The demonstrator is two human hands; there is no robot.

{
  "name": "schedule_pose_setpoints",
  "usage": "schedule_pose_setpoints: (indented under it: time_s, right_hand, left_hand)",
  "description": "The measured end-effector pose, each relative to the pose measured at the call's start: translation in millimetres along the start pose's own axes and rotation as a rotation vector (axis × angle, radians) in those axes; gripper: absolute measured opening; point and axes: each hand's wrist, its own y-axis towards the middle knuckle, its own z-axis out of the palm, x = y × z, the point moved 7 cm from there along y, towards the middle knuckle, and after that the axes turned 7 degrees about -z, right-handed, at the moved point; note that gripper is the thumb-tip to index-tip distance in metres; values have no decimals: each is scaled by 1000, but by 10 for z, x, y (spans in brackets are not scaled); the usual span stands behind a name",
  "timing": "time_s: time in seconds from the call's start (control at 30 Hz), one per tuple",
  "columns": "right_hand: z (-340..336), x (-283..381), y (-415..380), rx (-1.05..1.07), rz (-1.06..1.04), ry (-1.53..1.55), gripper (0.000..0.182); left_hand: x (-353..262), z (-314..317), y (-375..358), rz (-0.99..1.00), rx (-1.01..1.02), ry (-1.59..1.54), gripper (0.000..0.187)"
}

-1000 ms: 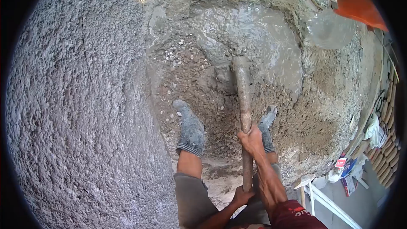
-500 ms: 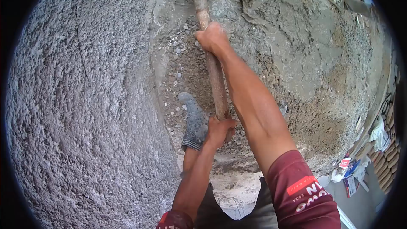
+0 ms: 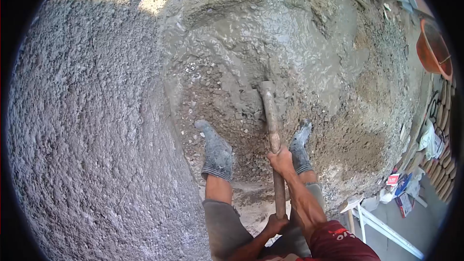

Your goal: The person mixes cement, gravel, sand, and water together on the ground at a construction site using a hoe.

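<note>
A long wooden-handled hoe [image 3: 273, 135] slopes away from my body, its blade end sunk in wet grey mortar [image 3: 304, 48] and mostly hidden. Higher on the handle, my right hand [image 3: 282, 161] is wrapped round the wood. My left hand [image 3: 277, 223] grips the lower end close to my legs. Loose gravel and partly mixed sand [image 3: 227, 111] lie around the blade. My feet, in mortar-stained grey socks [image 3: 217, 154], stand on either side of the handle.
Rough grey concrete [image 3: 96, 130] covers the left side. An orange bucket [image 3: 433, 50] stands at the far right, near stacked brown slabs [image 3: 442, 169]. Plastic bags and packaging [image 3: 403, 188] lie at lower right beside white bars [image 3: 389, 234].
Both hands have drawn the hoe back toward my body, and its head end has come down into view. My view has shifted, showing both feet and the orange bucket.
</note>
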Motion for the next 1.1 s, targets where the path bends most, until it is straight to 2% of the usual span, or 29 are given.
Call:
schedule_pose_setpoints:
  time_s: [0.03, 0.07, 0.13, 0.17, 0.2, 0.23, 0.27, 0.3, 0.37, 0.4, 0.43, 0.5, 0.53, 0.57, 0.63, 0.67, 0.7, 0.77, 0.93, 1.03, 1.1]
  right_hand:
    - [-117, -43, -101, -16, -26, 83, 47]
    - [-232, -63, -171, -29, -51, 165, 44]
    - [-521, 23, -233, -77, -57, 235, 47]
    - [-680, 149, -246, -114, -83, 320, 51]
    - [-910, 378, -236, -156, -104, 404, 49]
    - [-1160, 643, -180, -199, -126, 489, 48]
    - [-1359, 870, -60, -224, -167, 544, 46]
    - [-1551, 1087, 107, -252, -210, 598, 44]
    - [-1900, 1527, 522, -358, -299, 644, 39]
    - [-2001, 1666, 856, -364, -377, 652, 35]
    - [-2085, 1856, 1077, -404, -416, 723, 34]
    - [-2042, 1997, 1739, -398, -414, 756, 33]
    - [-1911, 2003, 2000, -341, -354, 710, 35]
    - [-1722, 1951, 2190, -284, -292, 668, 37]
    - [-1206, 1646, 2450, -324, -218, 501, 41]
    - [-1019, 1503, 2357, -233, -137, 555, 43]
    - [-787, 1343, 2154, -136, -57, 601, 45]
    - [-619, 1116, 1826, -220, -90, 446, 48]
    - [-141, 569, 969, -123, 1, 308, 50]
    - [80, 210, 333, -79, 83, 336, 50]
    - [310, -81, -27, -78, 28, 447, 50]
  left_hand:
    - [58, 19, 10, -5, 0, 160, 18]
    - [106, 43, 61, -13, 22, 169, 18]
    - [-168, 97, -39, 111, -21, 340, 23]
    - [-280, 87, -4, 0, 13, 353, 27]
    - [-492, 48, 70, 125, -36, 374, 28]
    - [-848, 33, 111, 244, -29, 423, 31]
    - [-1466, 77, -52, 369, -115, 502, 38]
    - [-1758, 4, 116, 501, -136, 456, 28]
    - [-2715, -22, 86, 614, -211, 505, 28]
    - [-3106, -61, 116, 604, -251, 602, 37]
    - [-3450, -96, 131, 667, -298, 589, 35]
    - [-3839, -190, 286, 601, -283, 535, 26]
    - [-3837, -194, 303, 596, -269, 553, 26]
    - [-3756, -242, 331, 510, -248, 457, 21]
    - [-3476, -359, 358, 380, -247, 335, 16]
    - [-3249, -485, 362, 338, -264, 307, 15]
    - [-2985, -631, 409, 308, -276, 299, 14]
    - [-2506, -768, 490, 288, -258, 330, 11]
    - [-1402, -598, 232, 281, -162, 286, 12]
    - [-673, -752, 146, 91, -188, 316, 10]
    - [-251, -875, 69, -2, -247, 403, 13]
